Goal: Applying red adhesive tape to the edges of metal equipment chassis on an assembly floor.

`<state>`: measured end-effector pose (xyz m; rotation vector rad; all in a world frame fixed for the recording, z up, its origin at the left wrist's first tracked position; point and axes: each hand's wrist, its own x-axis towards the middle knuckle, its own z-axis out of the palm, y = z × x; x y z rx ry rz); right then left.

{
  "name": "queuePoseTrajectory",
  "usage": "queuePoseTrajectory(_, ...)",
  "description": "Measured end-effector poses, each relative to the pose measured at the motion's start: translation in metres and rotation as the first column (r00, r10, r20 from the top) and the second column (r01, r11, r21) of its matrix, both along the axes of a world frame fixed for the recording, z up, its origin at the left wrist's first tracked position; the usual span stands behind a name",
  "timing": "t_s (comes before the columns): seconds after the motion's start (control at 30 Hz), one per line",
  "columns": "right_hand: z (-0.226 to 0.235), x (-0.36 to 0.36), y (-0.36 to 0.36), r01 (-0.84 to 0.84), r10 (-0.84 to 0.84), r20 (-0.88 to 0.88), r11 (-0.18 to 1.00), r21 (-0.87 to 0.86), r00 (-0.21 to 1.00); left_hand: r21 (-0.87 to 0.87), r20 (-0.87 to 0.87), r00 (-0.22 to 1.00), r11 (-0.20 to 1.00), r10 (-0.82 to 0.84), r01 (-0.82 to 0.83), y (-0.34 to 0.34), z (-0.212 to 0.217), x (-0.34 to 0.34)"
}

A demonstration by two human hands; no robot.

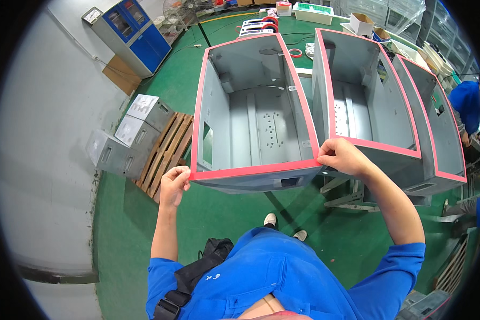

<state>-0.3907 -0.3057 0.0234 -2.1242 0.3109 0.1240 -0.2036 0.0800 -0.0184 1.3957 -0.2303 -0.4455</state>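
In front of me stands an open grey metal cabinet [239, 128], its rim edged all round with pinkish-red tape [256, 170]. The strip along the near edge looks a deeper red than the other sides. At the near left corner, my left hand [175, 186] is closed in a pinch on the strip's end. My right hand [344, 157] pinches at the near right corner, fingers curled against the rim. The fingers cover the very ends of the tape. Inside the cabinet, a panel with small punched holes shows.
Two more taped cabinets [376, 143] [447, 165] stand close on the right. A co-worker in a blue cap [465, 104] is at the far right. Grey metal boxes [137, 133] sit by a wooden pallet [168, 154] on the left. A tape roll [295, 53] lies behind.
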Motion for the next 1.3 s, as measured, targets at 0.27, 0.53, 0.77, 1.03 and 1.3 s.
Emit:
queuePoseTrajectory(0.27, 0.001, 0.0, -0.002, 0.006, -0.006, -0.022, 1.0, 0.005, 1.0, -0.02, 0.009, 1.0, 1.0, -0.009, 0.009, -0.001, -0.002, 0.0)
queuePoseTrajectory(0.53, 0.002, 0.001, -0.003, 0.014, -0.013, -0.028, 0.999, 0.033, 1.0, -0.037, 0.028, 0.998, 0.998, -0.052, 0.053, 0.002, -0.005, 0.002)
queuePoseTrajectory(0.77, -0.002, 0.001, -0.005, 0.01, -0.01, -0.012, 1.0, 0.015, 1.0, -0.032, 0.024, 0.999, 0.999, -0.043, 0.044, 0.001, -0.004, 0.002)
queuePoseTrajectory(1.03, -0.006, 0.0, -0.003, 0.037, -0.037, 0.043, 0.999, 0.006, 0.998, -0.038, 0.017, 1.0, 0.999, -0.018, 0.019, -0.001, -0.004, 0.001)
queuePoseTrajectory(1.3, -0.035, -0.028, 0.015, 0.283, -0.358, 0.079, 0.837, 0.468, 0.93, -0.069, -0.004, 1.0, 0.998, -0.011, 0.011, -0.002, -0.005, 0.0)
